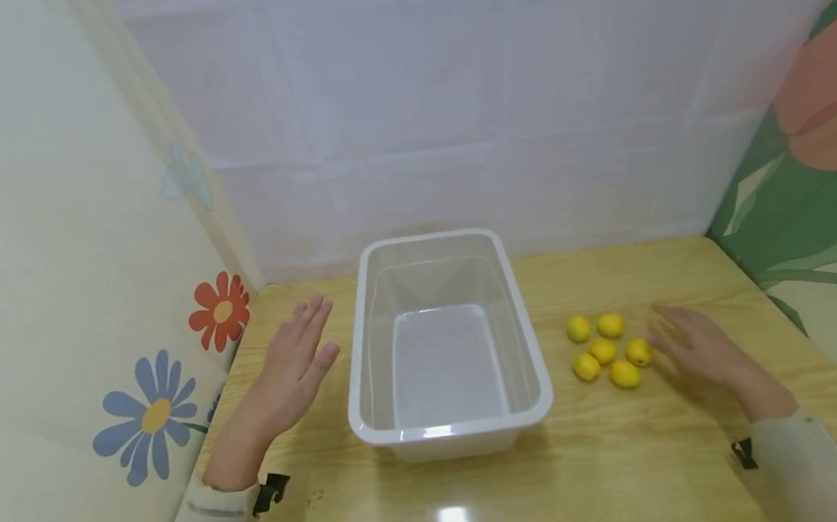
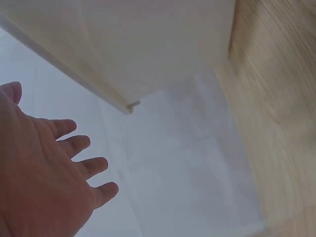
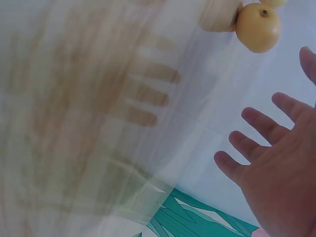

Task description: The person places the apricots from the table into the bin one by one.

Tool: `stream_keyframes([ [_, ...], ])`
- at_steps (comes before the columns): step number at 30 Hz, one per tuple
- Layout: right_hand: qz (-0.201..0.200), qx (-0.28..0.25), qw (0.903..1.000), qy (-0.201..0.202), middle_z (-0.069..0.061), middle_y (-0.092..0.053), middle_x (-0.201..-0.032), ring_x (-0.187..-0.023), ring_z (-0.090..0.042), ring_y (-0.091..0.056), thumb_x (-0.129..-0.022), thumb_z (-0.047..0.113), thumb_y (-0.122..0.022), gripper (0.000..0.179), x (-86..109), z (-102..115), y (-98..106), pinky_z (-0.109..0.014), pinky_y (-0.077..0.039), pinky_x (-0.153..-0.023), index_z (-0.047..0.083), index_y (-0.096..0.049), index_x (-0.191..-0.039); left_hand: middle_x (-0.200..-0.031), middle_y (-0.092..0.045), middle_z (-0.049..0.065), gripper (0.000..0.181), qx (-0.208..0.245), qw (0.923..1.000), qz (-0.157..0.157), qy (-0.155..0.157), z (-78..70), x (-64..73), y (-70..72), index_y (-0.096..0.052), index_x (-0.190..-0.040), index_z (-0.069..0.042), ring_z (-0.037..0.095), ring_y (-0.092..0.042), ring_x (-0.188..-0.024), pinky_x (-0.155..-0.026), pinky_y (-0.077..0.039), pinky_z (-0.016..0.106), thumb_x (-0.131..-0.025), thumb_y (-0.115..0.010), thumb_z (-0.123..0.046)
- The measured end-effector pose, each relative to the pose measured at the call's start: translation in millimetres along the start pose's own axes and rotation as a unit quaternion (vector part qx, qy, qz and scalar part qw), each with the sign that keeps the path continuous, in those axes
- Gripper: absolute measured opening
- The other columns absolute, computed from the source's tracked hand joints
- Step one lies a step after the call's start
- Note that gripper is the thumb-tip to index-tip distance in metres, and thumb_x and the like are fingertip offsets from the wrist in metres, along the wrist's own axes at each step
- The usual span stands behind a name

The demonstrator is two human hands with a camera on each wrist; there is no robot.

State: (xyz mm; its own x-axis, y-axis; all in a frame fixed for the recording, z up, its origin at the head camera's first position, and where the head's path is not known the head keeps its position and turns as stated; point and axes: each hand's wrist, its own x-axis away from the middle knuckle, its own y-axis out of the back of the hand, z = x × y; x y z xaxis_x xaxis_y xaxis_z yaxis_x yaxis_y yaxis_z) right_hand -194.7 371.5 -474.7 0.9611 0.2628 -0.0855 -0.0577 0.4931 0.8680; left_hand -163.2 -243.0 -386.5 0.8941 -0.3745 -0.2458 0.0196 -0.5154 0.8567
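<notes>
White tub [image 1: 490, 425] stands on the wooden table [image 1: 626, 466]; six small yellow fruits [image 1: 603, 350] sit loose in a cluster to the tub's right. Right hand [image 1: 702, 349] is farther right of the tub, past the cluster, thumb just beside the outermost fruit [image 1: 639, 352]; right wrist view suggests a gap, but it's ghosted and angled, so real clearance is hard to judge. Right fingers extended, nothing gripped. Left hand [image 1: 288, 369] is on the tub's left, fingers extended, also holding nothing, not touching the tub. Main risk: round fruit rolling. A low sweep of the right hand would likely knock the outermost fruit toward the tub and set its neighbours off, since they sit close together and nothing fences them in. Reaching into the middle could nudge others the same way. Smooth skins may slip if pinched only by fingertips. A fruit carried leftward too low would likely hit the tub's raised rim and drop outside, right of it. Left hand swinging right could bump the tub askew; it looks like light plastic, and neither hand steadies it.
</notes>
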Motion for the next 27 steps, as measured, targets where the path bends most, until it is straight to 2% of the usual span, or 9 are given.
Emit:
stream_keyframes([
  [6,0.029,-0.009,0.9995,-0.006,-0.042,-0.036,-0.146,-0.132,-0.063,-0.031,-0.104,0.035,-0.056,0.067,4.6,2,-3,-0.076,-0.025,-0.104,-0.012,-0.037,-0.148,-0.169,-0.017,0.014,0.063,-0.011,0.9997,-0.009,-0.022,-17.5,2.4,0.4,-0.018,-0.163,-0.013,0.039,-0.007,-0.155,-0.120,-0.008,0.065,-0.109,-0.040,-0.036],
  [10,0.025,-0.009,0.9996,0.004,-0.042,-0.038,-0.146,-0.131,-0.062,-0.033,-0.102,0.033,-0.061,0.067,6.4,0,-7,-0.075,-0.027,-0.104,-0.012,-0.041,-0.146,-0.168,-0.020,0.015,0.063,-0.019,0.9989,-0.011,-0.040,-28.5,3.8,-0.4,-0.022,-0.162,-0.011,0.039,-0.010,-0.155,-0.119,-0.012,0.067,-0.108,-0.044,-0.035],
  [20,0.042,0.016,0.9989,0.012,-0.039,-0.043,-0.145,-0.130,-0.060,-0.038,-0.099,0.034,-0.066,0.069,5.0,0,-12,-0.072,-0.029,-0.105,-0.011,-0.043,-0.146,-0.169,-0.019,0.007,0.067,-0.049,0.9966,0.008,-0.065,-50.7,9.3,-7.4,-0.025,-0.162,-0.015,0.037,-0.012,-0.155,-0.122,-0.011,0.059,-0.105,-0.051,-0.038],
  [27,0.050,0.023,0.9984,0.014,-0.039,-0.046,-0.142,-0.129,-0.059,-0.040,-0.098,0.035,-0.068,0.068,4.9,1,-13,-0.072,-0.030,-0.105,-0.010,-0.046,-0.144,-0.170,-0.016,0.005,0.068,-0.063,0.9942,0.013,-0.086,-60.1,12.4,-13.2,-0.026,-0.162,-0.016,0.034,-0.010,-0.156,-0.121,-0.014,0.059,-0.104,-0.053,-0.041],
])
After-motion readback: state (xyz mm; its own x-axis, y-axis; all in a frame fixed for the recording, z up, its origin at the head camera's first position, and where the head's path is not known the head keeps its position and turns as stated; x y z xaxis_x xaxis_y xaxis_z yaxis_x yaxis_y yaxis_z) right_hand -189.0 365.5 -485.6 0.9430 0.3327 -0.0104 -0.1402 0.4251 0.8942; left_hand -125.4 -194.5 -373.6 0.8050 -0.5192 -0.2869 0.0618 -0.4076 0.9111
